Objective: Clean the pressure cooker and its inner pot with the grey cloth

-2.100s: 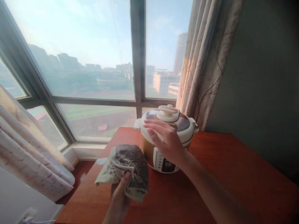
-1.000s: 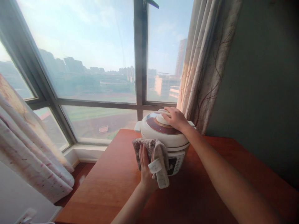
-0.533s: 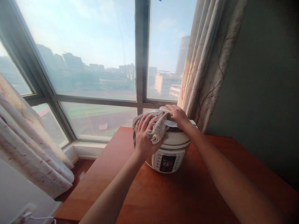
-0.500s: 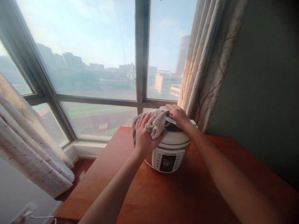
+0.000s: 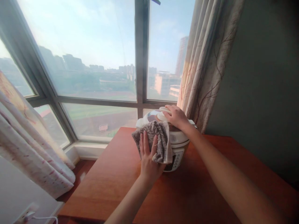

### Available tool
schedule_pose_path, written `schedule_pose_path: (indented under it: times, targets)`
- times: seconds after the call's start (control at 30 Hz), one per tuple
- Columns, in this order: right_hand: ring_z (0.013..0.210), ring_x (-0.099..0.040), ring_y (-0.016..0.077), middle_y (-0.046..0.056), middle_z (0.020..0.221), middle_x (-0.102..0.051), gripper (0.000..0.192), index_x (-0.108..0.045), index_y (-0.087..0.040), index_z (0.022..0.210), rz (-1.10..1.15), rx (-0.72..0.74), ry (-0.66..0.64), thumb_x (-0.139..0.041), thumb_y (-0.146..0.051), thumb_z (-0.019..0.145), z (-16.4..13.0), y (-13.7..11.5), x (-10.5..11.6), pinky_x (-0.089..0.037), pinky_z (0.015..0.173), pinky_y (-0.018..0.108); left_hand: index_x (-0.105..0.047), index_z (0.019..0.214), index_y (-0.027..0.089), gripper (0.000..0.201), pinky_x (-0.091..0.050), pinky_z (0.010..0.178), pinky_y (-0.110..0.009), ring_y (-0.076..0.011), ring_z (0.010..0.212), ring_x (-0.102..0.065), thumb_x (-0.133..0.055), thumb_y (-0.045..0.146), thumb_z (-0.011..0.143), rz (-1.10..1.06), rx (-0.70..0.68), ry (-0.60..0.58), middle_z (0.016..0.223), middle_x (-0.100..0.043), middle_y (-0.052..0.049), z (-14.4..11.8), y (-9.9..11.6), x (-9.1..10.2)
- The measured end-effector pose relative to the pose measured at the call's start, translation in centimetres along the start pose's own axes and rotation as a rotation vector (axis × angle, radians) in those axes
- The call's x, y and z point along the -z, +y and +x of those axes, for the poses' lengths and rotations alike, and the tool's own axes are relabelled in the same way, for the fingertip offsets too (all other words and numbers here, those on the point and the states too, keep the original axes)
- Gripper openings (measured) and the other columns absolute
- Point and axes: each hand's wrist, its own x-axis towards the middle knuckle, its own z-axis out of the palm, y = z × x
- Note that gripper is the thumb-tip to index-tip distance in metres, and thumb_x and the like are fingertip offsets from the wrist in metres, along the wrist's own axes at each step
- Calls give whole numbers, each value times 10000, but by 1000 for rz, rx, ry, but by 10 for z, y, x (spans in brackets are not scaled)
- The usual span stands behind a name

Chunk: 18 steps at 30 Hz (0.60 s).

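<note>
A white electric pressure cooker (image 5: 181,137) stands on the reddish-brown table (image 5: 112,177), its control panel facing me. My left hand (image 5: 150,161) holds a grey-brown towelling cloth (image 5: 161,132) against the cooker's front left side, fingers stretched over the fabric. The cloth covers part of the panel. On top, my right hand (image 5: 178,117) rests with its fingers curled over the pale lid handle (image 5: 164,109). The lid's left rim shows behind the cloth, while its right part is hidden by my right hand.
Behind the table are tall windows with a grey frame (image 5: 140,62). A patterned curtain (image 5: 203,71) hangs at the right beside a dark green wall (image 5: 261,81), another curtain (image 5: 35,149) at the left. A wall socket (image 5: 24,214) with a white plug and cord is at lower left.
My left hand has moved the cloth down from the lid's top onto the cooker's front, spreading it out and uncovering the lid's left rim. My right hand has stayed at the handle.
</note>
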Motion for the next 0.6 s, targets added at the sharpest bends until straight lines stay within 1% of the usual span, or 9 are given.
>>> schedule_pose_path:
  times: [0.03,0.1,0.17,0.23,0.3,0.37,0.43,0.53,0.6]
  targets:
    - [1132,-607,277,137,1184,-679,386,-635,-152,1231,-1,2,-1,-489,-373,951,0,0,0,-445,993,365,-417,1499,260,831,-161,1169,-674,-451,1498,-91,-713,425,741,-10,-15,10,1626,-248,-128,-11,-2,-5]
    - [1133,-608,273,131,1183,-681,384,-637,-162,1233,-5,6,-7,-489,-380,954,0,1,-1,-448,994,366,-364,1519,257,869,-147,1169,-678,-432,1506,-70,-711,436,743,-67,1,72,1616,-260,-149,-30,-7,-15]
    - [1130,-610,271,125,1182,-683,378,-643,-174,1227,-10,14,-11,-487,-386,957,1,2,-1,-454,989,369,-394,1495,252,850,-157,1188,-629,-403,1511,-93,-721,441,734,-153,84,117,1588,-316,-162,-46,-15,-23]
    - [1129,-611,270,123,1183,-684,377,-646,-178,1227,-8,20,-10,-487,-388,957,1,3,-1,-456,989,371,-489,1422,228,759,-209,1195,-569,-379,1492,-210,-726,435,732,-263,235,143,1508,-442,-173,-56,-25,-29]
    - [1130,-611,270,122,1182,-685,385,-644,-174,1237,2,21,-7,-489,-387,955,1,3,-2,-455,993,371,-579,1317,202,618,-290,1175,-521,-352,1424,-375,-702,437,759,-400,451,187,1383,-576,-165,-58,-37,-32]
    - [1131,-612,270,123,1181,-686,392,-645,-169,1239,15,23,2,-492,-388,952,0,4,-2,-452,1000,369,-623,1237,196,503,-352,1148,-484,-318,1351,-484,-664,442,800,-540,657,254,1304,-641,-140,-51,-48,-35]
    - [1128,-613,269,120,1177,-687,389,-650,-169,1229,23,30,11,-493,-389,950,0,4,-2,-450,1002,367,-621,1230,210,458,-367,1145,-447,-281,1339,-504,-635,433,830,-654,782,323,1338,-630,-107,-37,-60,-37]
    - [1126,-614,269,118,1169,-690,384,-656,-170,1217,28,32,22,-491,-391,950,-1,3,-2,-450,1000,367,-598,1266,223,465,-375,1141,-413,-252,1350,-495,-615,416,844,-772,814,378,1411,-581,-76,-9,-77,-36]
    - [1127,-613,270,121,1165,-690,390,-653,-167,1223,30,23,21,-493,-391,947,-1,2,-1,-451,997,367,-611,1242,192,472,-408,1110,-414,-266,1301,-539,-624,423,830,-822,801,364,1355,-622,-92,10,-88,-32]
